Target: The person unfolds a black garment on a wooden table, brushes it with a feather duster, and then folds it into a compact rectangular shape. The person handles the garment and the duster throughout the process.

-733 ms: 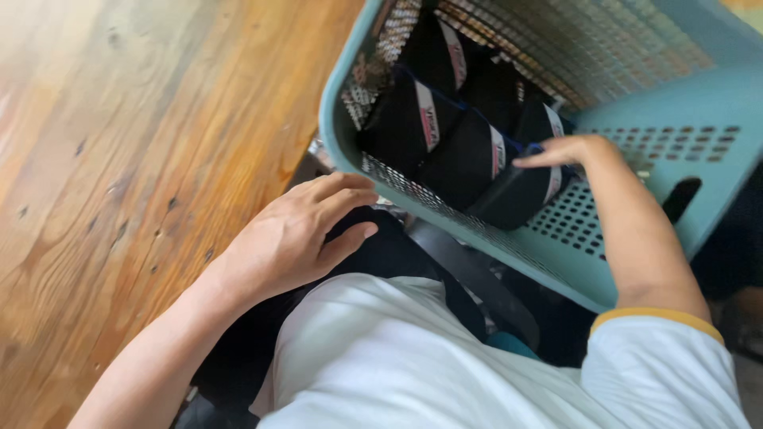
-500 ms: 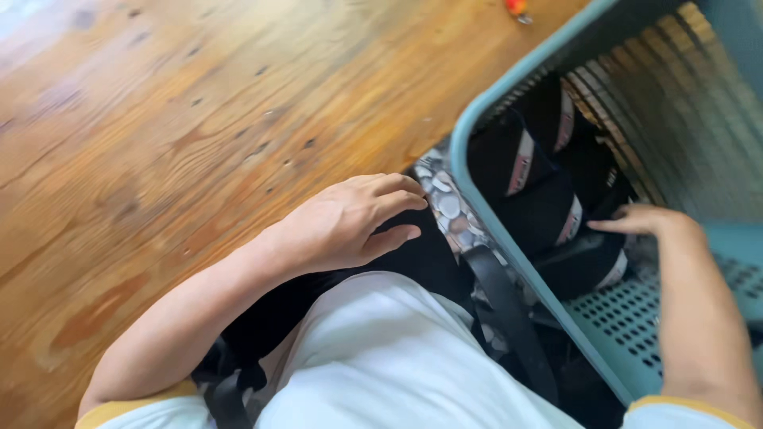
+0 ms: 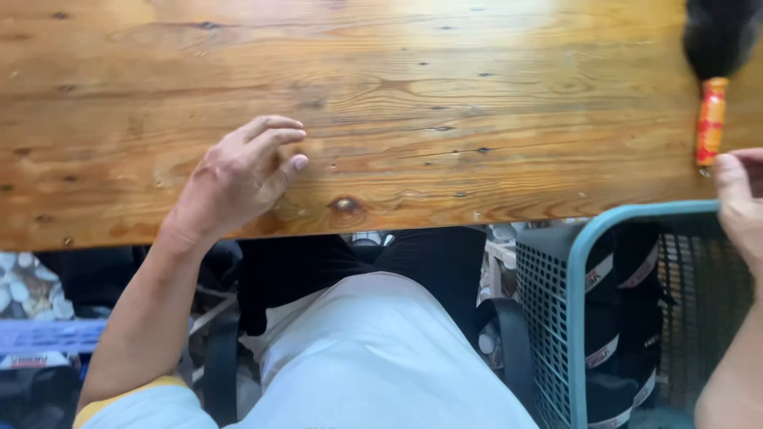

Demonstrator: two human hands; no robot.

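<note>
My left hand (image 3: 238,179) lies palm down on the wooden table (image 3: 445,95) near its front edge, fingers loosely bent, holding nothing. My right hand (image 3: 739,206) shows only partly at the right border, above the rim of a teal plastic basket (image 3: 576,262). Its thumb is just below the tip of a small orange-and-red handle (image 3: 710,119) that lies on the table under a black fluffy tuft (image 3: 719,36). Whether the right hand grips anything is cut off by the frame. Inside the basket are several black rolled bundles (image 3: 604,318) with white and red labels.
My lap in a white shirt (image 3: 373,357) fills the space under the table edge. A black strap (image 3: 509,342) hangs beside the basket. A blue crate (image 3: 48,334) and pebbled floor (image 3: 20,278) show at the lower left.
The view has swung up from the basket to the tabletop. My left hand rose from my lap onto the table. My right hand left the bundles inside the basket and came up near the table edge.
</note>
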